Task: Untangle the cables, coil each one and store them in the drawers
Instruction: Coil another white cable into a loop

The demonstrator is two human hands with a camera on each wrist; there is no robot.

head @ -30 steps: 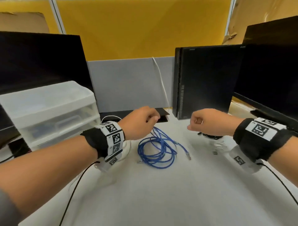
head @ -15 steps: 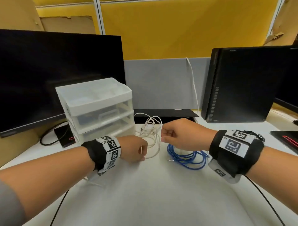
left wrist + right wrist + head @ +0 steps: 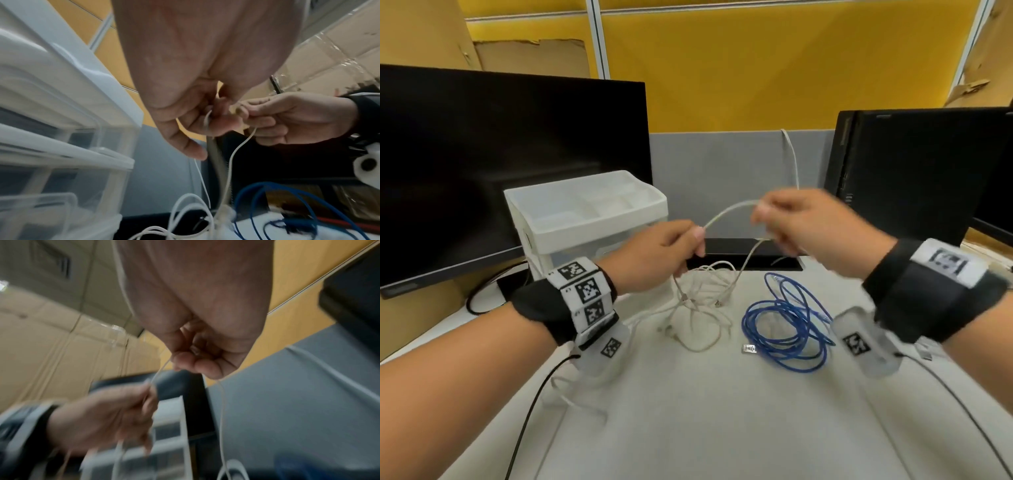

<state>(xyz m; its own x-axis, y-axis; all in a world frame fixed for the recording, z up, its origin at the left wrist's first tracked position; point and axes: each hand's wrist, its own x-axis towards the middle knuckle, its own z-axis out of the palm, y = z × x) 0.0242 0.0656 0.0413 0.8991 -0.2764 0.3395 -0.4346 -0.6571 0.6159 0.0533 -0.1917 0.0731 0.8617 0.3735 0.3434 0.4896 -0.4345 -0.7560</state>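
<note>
A tangle of white cable [image 3: 698,305] lies on the white desk, with one strand lifted between both hands. My left hand [image 3: 664,250] grips that strand at its left end, fingers curled round it [image 3: 207,120]. My right hand [image 3: 784,222] pinches the same strand higher up, a short way to the right [image 3: 185,360]. A blue cable [image 3: 787,325] lies in a loose coil on the desk below my right wrist. The translucent white drawer unit [image 3: 585,219] stands at the back left, drawers closed [image 3: 61,146].
A black monitor [image 3: 500,164] stands behind the drawer unit, and a black computer case [image 3: 914,171] stands at the back right. A small metal plug [image 3: 749,348] lies on the desk [image 3: 722,428] beside the blue coil. A white cable [image 3: 792,157] hangs down the grey partition.
Both hands have risen from the desk with a strand of the white cable held between them. The head view has swung left and closer, so the drawer unit sits nearer the middle.
</note>
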